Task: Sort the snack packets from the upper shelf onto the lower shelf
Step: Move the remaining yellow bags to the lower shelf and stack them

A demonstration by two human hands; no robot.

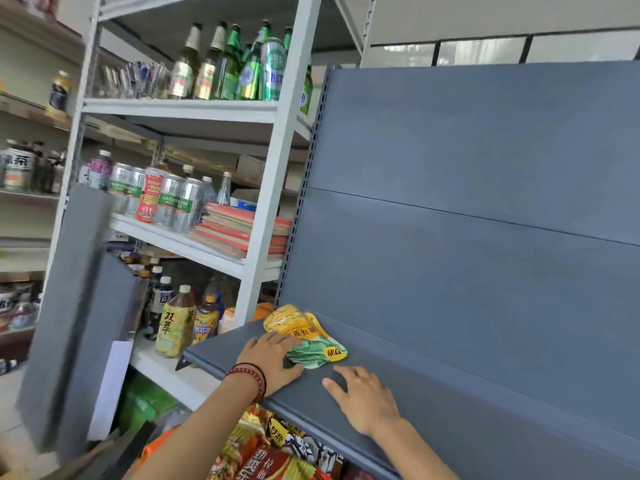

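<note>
Grey upper shelf, yellow-green snack packet under flat left hand, right hand flat and empty just beside.

light: bright, even, soft shadows | blur: left edge (motion-smeared) | distortion: wide-angle bowing

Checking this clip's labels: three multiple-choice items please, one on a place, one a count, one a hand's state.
1. Where does the yellow-green packet lie? A floor; B grey upper shelf; C in a basket.
2. Packets on that shelf? A one; B three; C five.
3. The right hand? A grips a bottle; B pinches the packet; C rests flat, empty.
Answers: B, it lies near the shelf's left end, the left hand touching it; A, no other shows; C, fingers spread on bare shelf, apart from the packet.
</note>
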